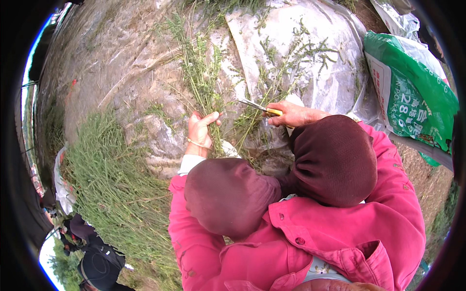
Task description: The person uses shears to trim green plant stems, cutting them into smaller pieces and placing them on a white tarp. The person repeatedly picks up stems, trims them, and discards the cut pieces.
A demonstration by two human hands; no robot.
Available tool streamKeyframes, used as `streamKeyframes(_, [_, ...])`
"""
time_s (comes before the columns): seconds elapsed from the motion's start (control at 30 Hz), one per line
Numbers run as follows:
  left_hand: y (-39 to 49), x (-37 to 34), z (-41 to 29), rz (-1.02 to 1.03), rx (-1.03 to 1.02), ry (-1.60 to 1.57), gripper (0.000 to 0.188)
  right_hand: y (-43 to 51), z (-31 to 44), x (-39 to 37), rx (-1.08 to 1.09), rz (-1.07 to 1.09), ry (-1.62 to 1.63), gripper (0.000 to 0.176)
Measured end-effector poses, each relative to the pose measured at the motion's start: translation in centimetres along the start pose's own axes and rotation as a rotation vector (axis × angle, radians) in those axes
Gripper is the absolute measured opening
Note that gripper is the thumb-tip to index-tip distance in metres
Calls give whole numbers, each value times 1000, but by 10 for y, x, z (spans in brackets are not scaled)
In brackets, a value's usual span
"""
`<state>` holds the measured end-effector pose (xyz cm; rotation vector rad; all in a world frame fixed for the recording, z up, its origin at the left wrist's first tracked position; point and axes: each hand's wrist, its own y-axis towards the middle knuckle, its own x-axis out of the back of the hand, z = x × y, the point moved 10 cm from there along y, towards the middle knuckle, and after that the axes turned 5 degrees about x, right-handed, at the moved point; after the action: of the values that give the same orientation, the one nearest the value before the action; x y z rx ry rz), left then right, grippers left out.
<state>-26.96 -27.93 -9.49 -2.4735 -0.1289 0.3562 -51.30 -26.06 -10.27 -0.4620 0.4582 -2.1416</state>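
My left hand [201,129] grips a bundle of leafy green stems [200,78] near its lower end, thumb across the stalks. The bundle's tops point away from me over the plastic sheet [145,72]. In my right hand [285,112] is a pair of scissors [257,106] with yellow handles, its metal blades pointing left toward the bundle but apart from it. Whether the blades are parted is hard to tell. Loose green sprigs [287,69] lie on the sheet beyond the scissors.
A large heap of cut green plants [113,182] spreads at my left. To the right stands a green printed fertilizer sack [415,91]. At lower left is a person in dark clothes and a dark hat [98,267]. More greenery [229,4] lies at the far edge.
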Motion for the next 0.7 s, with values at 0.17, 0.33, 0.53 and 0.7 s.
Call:
streamKeyframes(0.17, [6,-30,-42,69,-28,32,44,-3,15,31,27,-215,-87,44])
streamKeyframes(0.33, [14,-56,-77,88,-56,136,38,1,33,52,142,-326,-113,42])
streamKeyframes(0.53, [27,-88,-105,134,-64,270,30,-10,43,72,167,-490,180,30])
streamKeyframes(0.7, [25,-122,-139,149,-65,306,35,-39,28,82,121,-532,405,33])
